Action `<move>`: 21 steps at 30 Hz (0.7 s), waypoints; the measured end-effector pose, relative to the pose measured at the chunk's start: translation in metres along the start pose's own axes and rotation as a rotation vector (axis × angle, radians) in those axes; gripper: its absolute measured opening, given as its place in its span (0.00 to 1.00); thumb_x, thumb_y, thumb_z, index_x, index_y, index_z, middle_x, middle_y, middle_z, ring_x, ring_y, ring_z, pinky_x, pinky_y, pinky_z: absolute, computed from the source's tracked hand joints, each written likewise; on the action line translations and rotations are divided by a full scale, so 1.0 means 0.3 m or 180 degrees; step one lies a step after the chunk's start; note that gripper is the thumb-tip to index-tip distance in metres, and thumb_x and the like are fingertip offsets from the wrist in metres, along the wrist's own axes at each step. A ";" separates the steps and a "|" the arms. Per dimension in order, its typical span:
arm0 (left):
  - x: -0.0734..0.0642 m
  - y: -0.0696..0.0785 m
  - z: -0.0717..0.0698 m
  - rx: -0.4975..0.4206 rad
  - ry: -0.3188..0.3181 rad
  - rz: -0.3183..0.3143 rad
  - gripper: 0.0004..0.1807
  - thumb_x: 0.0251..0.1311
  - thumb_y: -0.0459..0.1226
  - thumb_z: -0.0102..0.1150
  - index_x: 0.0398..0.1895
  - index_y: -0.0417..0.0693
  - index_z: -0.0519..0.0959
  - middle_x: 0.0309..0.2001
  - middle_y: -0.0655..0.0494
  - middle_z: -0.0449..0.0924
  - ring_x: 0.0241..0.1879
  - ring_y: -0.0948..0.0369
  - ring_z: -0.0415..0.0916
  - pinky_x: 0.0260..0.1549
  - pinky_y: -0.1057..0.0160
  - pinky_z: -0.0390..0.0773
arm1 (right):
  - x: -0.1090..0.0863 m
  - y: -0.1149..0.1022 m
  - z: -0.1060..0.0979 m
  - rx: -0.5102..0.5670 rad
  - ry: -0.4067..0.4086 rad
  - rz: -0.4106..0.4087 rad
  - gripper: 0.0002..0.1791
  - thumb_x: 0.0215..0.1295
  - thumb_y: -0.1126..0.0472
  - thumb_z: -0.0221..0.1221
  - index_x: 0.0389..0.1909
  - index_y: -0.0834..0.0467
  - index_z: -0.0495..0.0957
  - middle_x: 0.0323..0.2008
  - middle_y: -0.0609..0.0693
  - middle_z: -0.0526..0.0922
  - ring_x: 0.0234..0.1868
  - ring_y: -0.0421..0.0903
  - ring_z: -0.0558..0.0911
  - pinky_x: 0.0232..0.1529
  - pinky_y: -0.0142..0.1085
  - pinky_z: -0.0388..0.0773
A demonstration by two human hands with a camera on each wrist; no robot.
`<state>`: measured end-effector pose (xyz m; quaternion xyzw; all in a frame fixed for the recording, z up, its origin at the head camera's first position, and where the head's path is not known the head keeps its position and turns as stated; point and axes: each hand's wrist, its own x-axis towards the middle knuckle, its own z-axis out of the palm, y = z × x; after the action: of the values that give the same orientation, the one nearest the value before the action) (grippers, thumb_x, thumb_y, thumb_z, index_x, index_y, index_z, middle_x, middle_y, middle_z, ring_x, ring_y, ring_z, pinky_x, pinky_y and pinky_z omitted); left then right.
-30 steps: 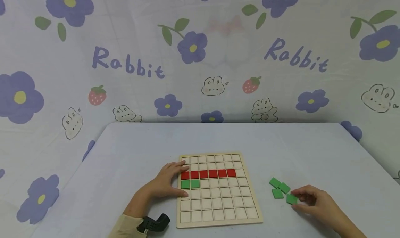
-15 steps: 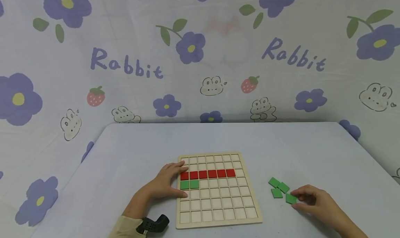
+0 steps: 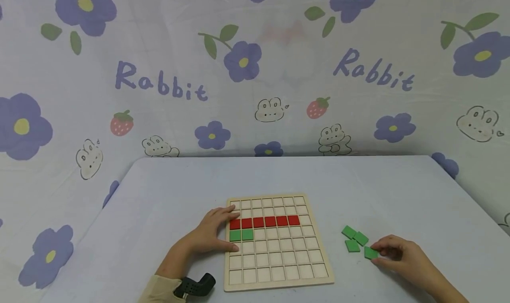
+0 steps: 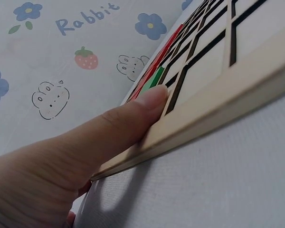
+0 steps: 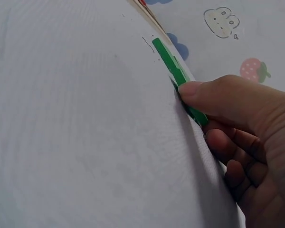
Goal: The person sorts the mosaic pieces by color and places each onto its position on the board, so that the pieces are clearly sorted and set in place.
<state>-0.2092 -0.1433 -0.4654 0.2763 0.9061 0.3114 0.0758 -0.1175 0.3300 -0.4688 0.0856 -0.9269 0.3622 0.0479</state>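
In the head view, my left hand (image 3: pixel 210 231) rests on the left edge of a wooden grid board (image 3: pixel 279 287), fingers and thumb spread over its rim. The left wrist view has the straight thumb (image 4: pixel 149 102) lying across that rim. Within the grid, several red tiles (image 3: pixel 270 221) form a row, with two green tiles (image 3: pixel 241 235) in the row below at the left. To the right of the board, my right hand (image 3: pixel 404 256) pinches a green square tile (image 3: pixel 370 253) between thumb and fingers. Seen from the right wrist, the thumb presses the tile's (image 5: pixel 194 113) near edge.
Three loose green tiles (image 3: pixel 352 246) lie close together between the board and my right hand. All of this is on a white table (image 3: pixel 179 179). Behind it hangs a cloth (image 3: pixel 295 82) printed with flowers and rabbits. A black band (image 3: pixel 197 285) is on my left wrist.
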 end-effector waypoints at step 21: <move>-0.002 0.010 -0.004 -0.0015 -0.0023 -0.0080 0.47 0.40 0.56 0.71 0.66 0.54 0.65 0.72 0.53 0.53 0.71 0.47 0.46 0.65 0.38 0.50 | 0.045 -0.033 -0.062 0.0270 -0.0284 -0.0183 0.13 0.54 0.61 0.66 0.41 0.60 0.82 0.27 0.46 0.79 0.27 0.35 0.73 0.25 0.29 0.69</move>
<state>-0.2077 -0.1424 -0.4628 0.2657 0.9085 0.3115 0.0836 -0.1283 0.3336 -0.4465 0.1302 -0.9091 0.3955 0.0131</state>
